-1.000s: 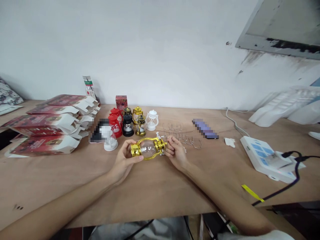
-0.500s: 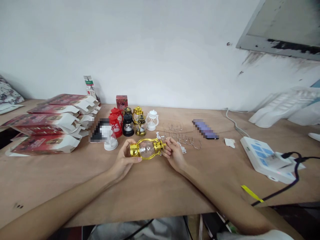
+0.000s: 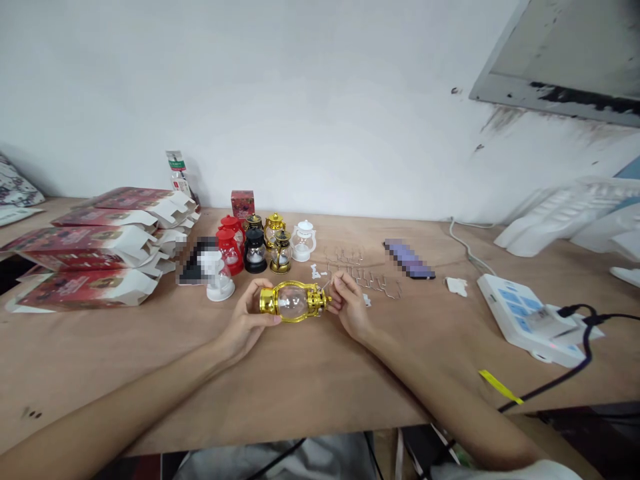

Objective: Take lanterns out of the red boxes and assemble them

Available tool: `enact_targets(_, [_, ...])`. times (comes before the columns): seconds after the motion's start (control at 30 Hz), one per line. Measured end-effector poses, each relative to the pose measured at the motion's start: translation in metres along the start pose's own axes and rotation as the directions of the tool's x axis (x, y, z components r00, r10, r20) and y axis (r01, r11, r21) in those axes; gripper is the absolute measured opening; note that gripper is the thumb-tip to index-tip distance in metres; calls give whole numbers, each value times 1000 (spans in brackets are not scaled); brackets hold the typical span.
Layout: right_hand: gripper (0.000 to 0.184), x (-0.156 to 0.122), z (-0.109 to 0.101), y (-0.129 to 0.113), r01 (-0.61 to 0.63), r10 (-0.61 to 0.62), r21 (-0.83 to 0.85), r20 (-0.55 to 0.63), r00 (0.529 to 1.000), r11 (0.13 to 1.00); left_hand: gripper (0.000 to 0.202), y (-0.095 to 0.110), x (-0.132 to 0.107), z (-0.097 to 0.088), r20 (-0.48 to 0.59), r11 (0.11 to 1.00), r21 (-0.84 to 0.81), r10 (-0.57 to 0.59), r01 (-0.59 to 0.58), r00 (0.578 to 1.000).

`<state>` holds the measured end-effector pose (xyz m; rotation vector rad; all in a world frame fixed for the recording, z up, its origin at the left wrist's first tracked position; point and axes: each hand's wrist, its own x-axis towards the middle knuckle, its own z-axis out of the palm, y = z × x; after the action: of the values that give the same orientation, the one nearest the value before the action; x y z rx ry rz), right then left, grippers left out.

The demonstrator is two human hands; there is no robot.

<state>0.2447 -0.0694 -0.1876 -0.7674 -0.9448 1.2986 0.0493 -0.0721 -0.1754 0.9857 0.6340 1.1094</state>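
Note:
A gold lantern (image 3: 293,302) with a clear globe lies sideways above the table, its top pointing right. My left hand (image 3: 249,312) is closed around its base, thumb along the near side. At the lantern's top, my right hand (image 3: 349,301) pinches a thin wire handle (image 3: 324,288), only part of which shows between the fingers. Beyond my right hand, several bent wire handles (image 3: 373,280) lie in rows on the table. Small white scraps (image 3: 316,271) are scattered beside them.
Several lanterns stand behind my left hand, including a red lantern (image 3: 229,252), a black lantern (image 3: 255,253) and a white lantern (image 3: 303,241). Red cartons (image 3: 90,247) are stacked left. A blurred phone (image 3: 409,259) and a power strip (image 3: 525,320) with cables lie right.
My right fingers have shifted slightly at the lantern's top, and the wire there shows more clearly. The lantern has rolled a little in my left hand, which keeps its hold.

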Motion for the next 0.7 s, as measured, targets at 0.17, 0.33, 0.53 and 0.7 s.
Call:
enact_targets(0.17, [35, 0, 0, -1, -46, 47, -34, 15, 999, 998, 48, -1, -1, 0, -7, 999, 32, 27, -27, 1000])
enact_targets(0.33, [36, 1, 0, -1, -84, 84, -18, -8, 996, 996, 48, 0, -2, 1, -23, 998, 34, 60, -59, 998])
enact_targets(0.53, [39, 2, 2, 0, -134, 134, 9, -23, 991, 991, 48, 1, -3, 3, 16, 998, 29, 51, -51, 999])
enact_targets(0.7, [37, 5, 0, 1, -260, 260, 47, -4, 966, 965, 49, 2, -3, 4, 35, 1000, 2, 21, -22, 999])
